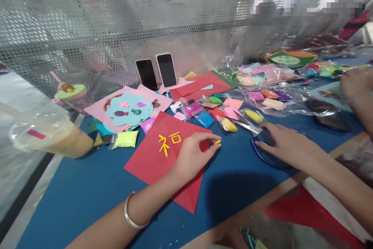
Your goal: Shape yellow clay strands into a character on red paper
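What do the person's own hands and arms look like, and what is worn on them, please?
The left hand and the right hand are both bare, without gloves. Around the left arm is a narrow, rounded, silver-coloured bangle. No bracelet shows on the right arm. No sleeve is visible on either one.

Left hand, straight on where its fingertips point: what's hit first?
Probably the scissors' blue handle, by the right hand; how high the left hand sits above the table is unclear.
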`<action>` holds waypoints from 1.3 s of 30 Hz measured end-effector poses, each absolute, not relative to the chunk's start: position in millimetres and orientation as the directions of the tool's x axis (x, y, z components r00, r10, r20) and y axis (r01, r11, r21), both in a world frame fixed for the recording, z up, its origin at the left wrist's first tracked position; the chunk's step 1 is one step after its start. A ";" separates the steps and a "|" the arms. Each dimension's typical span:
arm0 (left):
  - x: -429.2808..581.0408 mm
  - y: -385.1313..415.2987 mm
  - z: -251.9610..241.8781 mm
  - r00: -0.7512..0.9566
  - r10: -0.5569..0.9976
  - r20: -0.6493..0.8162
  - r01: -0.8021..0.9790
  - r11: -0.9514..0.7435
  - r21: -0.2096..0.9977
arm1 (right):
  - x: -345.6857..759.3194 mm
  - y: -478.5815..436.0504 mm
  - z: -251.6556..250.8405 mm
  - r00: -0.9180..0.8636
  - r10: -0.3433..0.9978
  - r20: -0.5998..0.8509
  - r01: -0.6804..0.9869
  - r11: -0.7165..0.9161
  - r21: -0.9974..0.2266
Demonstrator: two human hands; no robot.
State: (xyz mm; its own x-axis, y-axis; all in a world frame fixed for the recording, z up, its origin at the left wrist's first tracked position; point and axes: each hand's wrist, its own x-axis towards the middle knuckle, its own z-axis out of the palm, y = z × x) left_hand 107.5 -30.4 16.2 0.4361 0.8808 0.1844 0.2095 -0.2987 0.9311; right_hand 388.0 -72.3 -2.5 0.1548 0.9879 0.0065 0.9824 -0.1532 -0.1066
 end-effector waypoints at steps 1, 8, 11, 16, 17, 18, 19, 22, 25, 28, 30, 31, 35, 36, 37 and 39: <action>106.5 -30.2 15.0 0.421 0.896 0.142 0.174 -0.234 0.957 | 384.0 -69.2 -0.3 0.136 0.990 0.025 0.990 -0.135 -0.038; 111.3 -28.3 6.1 0.391 0.919 -0.055 -0.059 0.084 0.995 | 321.0 -87.6 11.9 -0.061 0.948 0.314 0.861 0.209 -0.463; 113.3 -30.9 5.3 0.397 0.913 -0.089 -0.113 0.145 0.983 | 285.7 -90.0 7.8 -0.012 0.962 0.271 0.595 0.225 -0.771; 110.1 -32.6 7.4 0.376 0.916 -0.143 -0.155 0.214 0.964 | 272.7 -84.9 0.2 0.120 0.954 0.275 0.551 0.167 -0.818; 108.5 -31.7 8.2 0.364 0.919 -0.151 -0.161 0.222 0.962 | 275.2 -84.4 0.0 0.116 0.950 0.290 0.584 0.171 -0.794; 106.7 -30.4 9.1 0.352 0.923 -0.157 -0.167 0.227 0.960 | 278.2 -83.8 -0.1 0.106 0.945 0.309 0.619 0.181 -0.764; 104.6 -29.1 10.0 0.340 0.927 -0.160 -0.171 0.229 0.958 | 281.4 -83.1 -0.2 0.089 0.941 0.327 0.652 0.193 -0.733; 97.7 -26.6 12.8 0.310 0.937 -0.164 -0.181 0.227 0.957 | 289.3 -79.3 -2.0 -0.010 0.942 0.336 0.711 0.244 -0.660; 90.9 -28.2 15.6 0.285 0.944 -0.165 -0.193 0.225 0.955 | 292.8 -75.5 -4.6 -0.104 0.949 0.299 0.729 0.277 -0.626; 85.5 -31.9 18.9 0.275 0.946 -0.173 -0.198 0.232 0.952 | 288.4 -75.8 -3.4 -0.088 0.940 0.330 0.736 0.285 -0.614; 83.3 -33.9 21.4 0.276 0.946 -0.171 -0.210 0.233 0.949 | 279.6 -77.6 -0.3 -0.034 0.937 0.346 0.688 0.273 -0.672; 82.7 -34.8 22.5 0.276 0.947 -0.165 -0.221 0.230 0.948 | 273.5 -78.3 1.3 -0.001 0.942 0.334 0.637 0.258 -0.726; 82.3 -38.1 25.3 0.261 0.957 -0.127 -0.284 0.202 0.937 | 243.4 -75.1 4.4 0.055 0.984 0.168 0.260 0.148 -0.954; 82.3 -39.2 25.4 0.259 0.958 -0.121 -0.299 0.199 0.933 | 236.4 -73.0 4.2 0.053 0.990 0.128 0.161 0.118 -0.980; 82.0 -40.2 25.4 0.259 0.959 -0.116 -0.312 0.196 0.930 | 230.2 -70.8 3.9 0.050 0.994 0.096 0.078 0.092 -0.993; 80.7 -42.2 25.1 0.265 0.959 -0.102 -0.326 0.188 0.927 | 220.8 -67.0 2.9 0.056 0.997 0.061 -0.026 0.062 -0.998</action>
State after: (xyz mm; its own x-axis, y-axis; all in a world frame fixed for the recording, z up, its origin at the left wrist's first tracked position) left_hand 80.7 -42.2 25.1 0.2648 0.9589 -0.1016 -0.3255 0.1881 0.9266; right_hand 220.8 -67.0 2.9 0.0559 0.9966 0.0609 -0.0260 0.0625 -0.9977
